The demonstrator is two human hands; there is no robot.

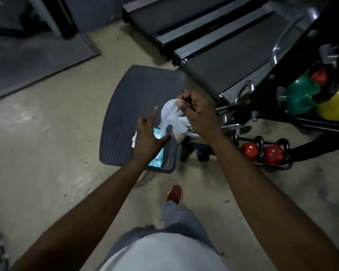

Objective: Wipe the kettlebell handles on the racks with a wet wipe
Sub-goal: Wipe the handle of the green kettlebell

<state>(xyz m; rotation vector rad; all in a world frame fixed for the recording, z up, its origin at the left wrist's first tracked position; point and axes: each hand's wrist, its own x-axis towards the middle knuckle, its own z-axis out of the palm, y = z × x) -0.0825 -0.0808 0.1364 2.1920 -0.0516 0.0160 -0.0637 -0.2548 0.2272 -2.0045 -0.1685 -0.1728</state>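
My right hand (198, 112) pinches a white wet wipe (171, 116) by its top edge, and the wipe hangs down over a dark ribbed seat (137, 90). My left hand (148, 137) hovers just left of the wipe with its fingers spread and loose, holding nothing. Under that hand lies a teal wipes pack (158, 159) on the seat's near edge, mostly hidden. To the right stands the rack (262, 114) with two red kettlebells (262, 153) on its low shelf, and a green kettlebell (299, 94) and a yellow kettlebell (337, 106) higher up.
Treadmill decks (223, 51) lie behind the seat and rack. A dark floor mat (33, 59) covers the far left. Bare concrete floor (47, 143) spreads around the seat. My red shoe (174, 194) is just below the seat.
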